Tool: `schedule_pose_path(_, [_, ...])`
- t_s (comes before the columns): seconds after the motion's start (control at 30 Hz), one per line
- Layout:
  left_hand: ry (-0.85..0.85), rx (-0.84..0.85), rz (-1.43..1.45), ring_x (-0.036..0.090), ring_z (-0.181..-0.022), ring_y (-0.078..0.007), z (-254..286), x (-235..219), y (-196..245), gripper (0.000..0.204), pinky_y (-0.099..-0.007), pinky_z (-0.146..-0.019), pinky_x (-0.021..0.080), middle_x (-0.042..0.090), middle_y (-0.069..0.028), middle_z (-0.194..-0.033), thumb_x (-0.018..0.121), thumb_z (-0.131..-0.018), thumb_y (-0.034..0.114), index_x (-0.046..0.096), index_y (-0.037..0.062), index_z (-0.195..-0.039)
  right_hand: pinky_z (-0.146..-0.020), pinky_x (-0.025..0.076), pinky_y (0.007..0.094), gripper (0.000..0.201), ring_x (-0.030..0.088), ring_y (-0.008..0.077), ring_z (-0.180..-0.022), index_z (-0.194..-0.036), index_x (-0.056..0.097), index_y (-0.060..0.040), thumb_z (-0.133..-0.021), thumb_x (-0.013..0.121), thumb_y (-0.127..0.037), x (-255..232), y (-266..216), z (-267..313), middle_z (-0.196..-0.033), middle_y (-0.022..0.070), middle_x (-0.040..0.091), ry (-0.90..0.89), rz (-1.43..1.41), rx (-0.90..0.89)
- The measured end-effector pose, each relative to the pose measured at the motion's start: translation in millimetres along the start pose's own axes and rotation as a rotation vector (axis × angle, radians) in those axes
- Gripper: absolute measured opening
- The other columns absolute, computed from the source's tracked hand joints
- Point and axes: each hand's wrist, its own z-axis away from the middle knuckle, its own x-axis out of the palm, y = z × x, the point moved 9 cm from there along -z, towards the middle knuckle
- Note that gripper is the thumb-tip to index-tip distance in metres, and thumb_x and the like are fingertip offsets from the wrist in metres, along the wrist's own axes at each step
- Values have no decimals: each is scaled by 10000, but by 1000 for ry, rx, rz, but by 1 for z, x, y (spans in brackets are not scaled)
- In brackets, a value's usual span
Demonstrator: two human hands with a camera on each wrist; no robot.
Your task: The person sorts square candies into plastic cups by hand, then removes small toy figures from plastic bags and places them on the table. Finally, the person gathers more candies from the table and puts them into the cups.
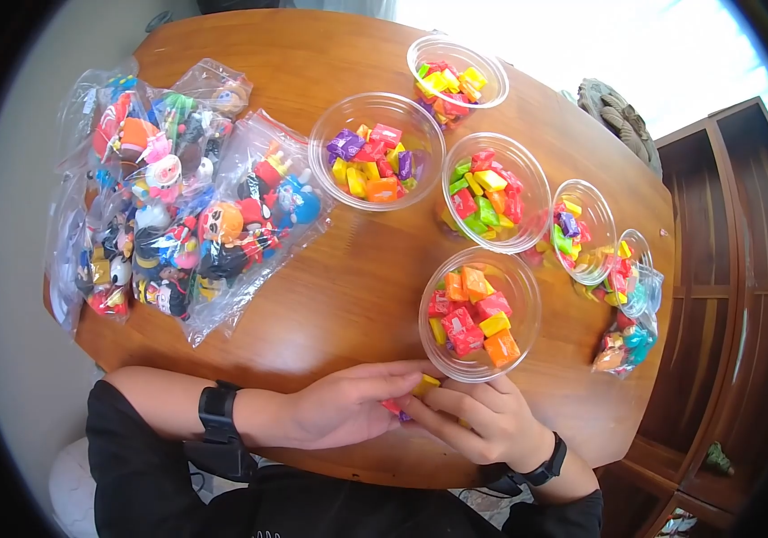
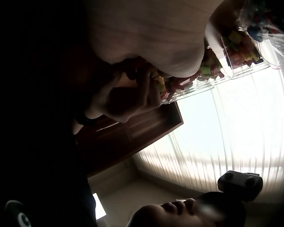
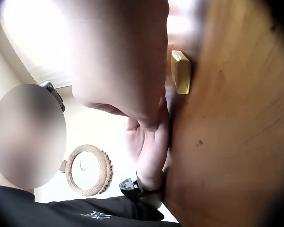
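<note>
In the head view, the left hand [image 1: 344, 408] is at the table's near edge, fingers bent round small wrapped candies. A yellow candy [image 1: 425, 385] and a pink and purple one [image 1: 394, 409] show between the two hands. The right hand [image 1: 492, 426] meets it from the right, fingertips at the candies; whether they pinch one is hidden. Just beyond the hands stands a clear round cup [image 1: 436, 354] of red, orange and yellow candies. The right wrist view shows a yellow candy [image 3: 181, 73] lying on the table beside the right hand.
Several more clear cups of candies stand farther back, one at centre [image 1: 321, 175] and others toward the right. Plastic bags of small figures [image 1: 164, 215] cover the table's left side. A smaller bag of figures [image 1: 622, 348] lies at the right edge, near a wooden shelf [image 1: 698, 332].
</note>
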Motion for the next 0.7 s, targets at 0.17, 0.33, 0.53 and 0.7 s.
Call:
schedule_pose_path(0.17, [23, -31, -58, 549, -1440, -197, 1, 2, 1, 529, -440, -1289, 385, 556, -100, -1569, 428, -1217, 232, 362, 9, -1692, -972, 598, 371, 432, 702, 172, -1016, -1228, 832, -69, -799, 793, -106, 0, 0, 2, -1128, 27, 695, -1, 7, -4])
schedule_pose_path(0.33, [-64, -35, -52, 436, -1591, -276, -5, 14, 3, 538, -452, -1370, 292, 465, -181, -1692, 420, -1215, 217, 341, -23, -1690, -802, 524, 300, 389, 659, 161, -916, -1209, 831, -136, -830, 897, -191, -32, -20, 29, -1047, -12, 635, 154, -26, -135])
schedule_pose_path(0.53, [-102, -49, -41, 350, -1648, -327, -6, 14, 2, 558, -460, -1385, 262, 391, -203, -1748, 423, -1209, 211, 320, -50, -1691, -820, 437, 372, 459, 534, 206, -902, -1257, 815, -175, -819, 920, -88, -59, 15, 26, -994, -17, 543, 390, 309, 268])
schedule_pose_path(0.7, [-116, -57, -53, 362, -1641, -328, -4, 16, 3, 568, -464, -1385, 267, 396, -202, -1745, 429, -1208, 228, 326, -55, -1690, -860, 425, 399, 499, 516, 216, -943, -1265, 818, -169, -783, 911, -81, -47, 28, 26, -1011, 7, 533, 362, 249, 362])
